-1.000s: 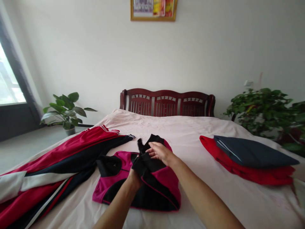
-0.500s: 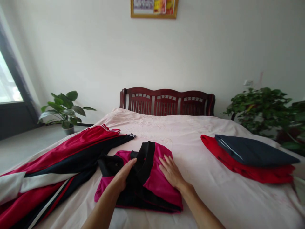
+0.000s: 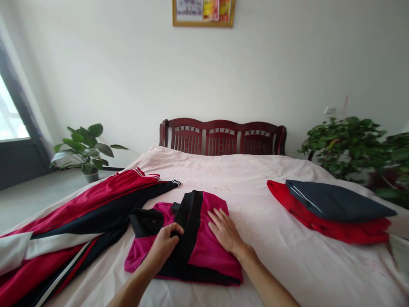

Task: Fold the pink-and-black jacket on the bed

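Note:
A partly folded magenta and black garment (image 3: 211, 249) with wide black bands lies on the bed in front of me. My left hand (image 3: 166, 241) has its fingers curled together at the black cloth near the garment's middle, pinching it. On the magenta panel to the right, my right hand (image 3: 225, 230) rests flat, fingers spread, pressing on the fabric without gripping. Left of the garment is a spread-out tracksuit piece (image 3: 83, 200) in red, navy and white, its striped cuffs pointing away from me.
The bed (image 3: 255, 264) has a pale pink sheet and a dark red wooden headboard (image 3: 222, 138). On its right side lie a folded navy garment (image 3: 338, 202) and a folded red one (image 3: 345, 230) beneath. Potted plants (image 3: 86, 147) stand at both sides.
My left hand has closed from outstretched fingers into a pinch on the black cloth. The black band by it now lies flatter. My right hand stays spread on the magenta panel.

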Tool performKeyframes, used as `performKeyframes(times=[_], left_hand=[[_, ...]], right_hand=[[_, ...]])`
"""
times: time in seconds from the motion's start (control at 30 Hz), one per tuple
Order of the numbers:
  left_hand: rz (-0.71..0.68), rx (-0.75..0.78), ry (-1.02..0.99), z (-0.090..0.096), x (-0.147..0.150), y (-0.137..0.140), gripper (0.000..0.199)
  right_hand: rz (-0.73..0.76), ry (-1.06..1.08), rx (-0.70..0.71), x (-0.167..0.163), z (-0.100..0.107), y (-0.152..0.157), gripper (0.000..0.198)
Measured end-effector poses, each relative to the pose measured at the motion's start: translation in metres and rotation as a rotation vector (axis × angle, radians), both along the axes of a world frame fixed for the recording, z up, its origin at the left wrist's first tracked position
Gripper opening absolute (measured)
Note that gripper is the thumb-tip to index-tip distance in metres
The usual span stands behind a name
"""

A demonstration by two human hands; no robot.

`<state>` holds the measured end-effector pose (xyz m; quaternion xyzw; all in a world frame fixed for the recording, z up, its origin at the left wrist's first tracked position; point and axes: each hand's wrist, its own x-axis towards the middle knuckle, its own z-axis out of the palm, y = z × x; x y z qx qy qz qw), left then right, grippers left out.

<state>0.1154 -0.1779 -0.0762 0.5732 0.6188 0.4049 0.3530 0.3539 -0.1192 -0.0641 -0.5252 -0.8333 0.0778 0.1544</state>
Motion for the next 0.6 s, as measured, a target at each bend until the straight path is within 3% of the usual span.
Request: performKeyframes(times=[0.07,0.17,0.27,0.33,0.4,0.5,0.6], left_hand=[[-0.024,0.035,0.093,0.0,-0.011,-0.006,0.028],[0.05,0.144,0.325,0.02,-0.015,-0.013,0.037],[0.157,0.325,0.555,0.05,0.006,-0.007,0.046],[0.053,0.384,0.576,0.06,0.03,0.005,0.049],[-0.083,0.347,0.63,0.056,0.052,0.019,0.054],[-0.105,0.203,0.757,0.029,0.069,0.035,0.057],[-0.06,0.142,0.783,0.001,0.067,0.041,0.057]], right_hand=[[0.045,-0.03,0.029,-0.005,-0.001,-0.003,0.053],[0.081,-0.07,0.049,-0.011,-0.007,-0.005,0.052],[0.101,-0.081,0.089,-0.014,-0.011,-0.007,0.05],[0.125,-0.076,0.118,-0.016,-0.011,-0.008,0.048],[0.153,-0.046,0.122,-0.016,-0.012,-0.009,0.046],[0.107,0.159,0.126,-0.008,-0.018,-0.004,0.046],[-0.198,0.598,0.055,0.01,-0.029,0.007,0.053]])
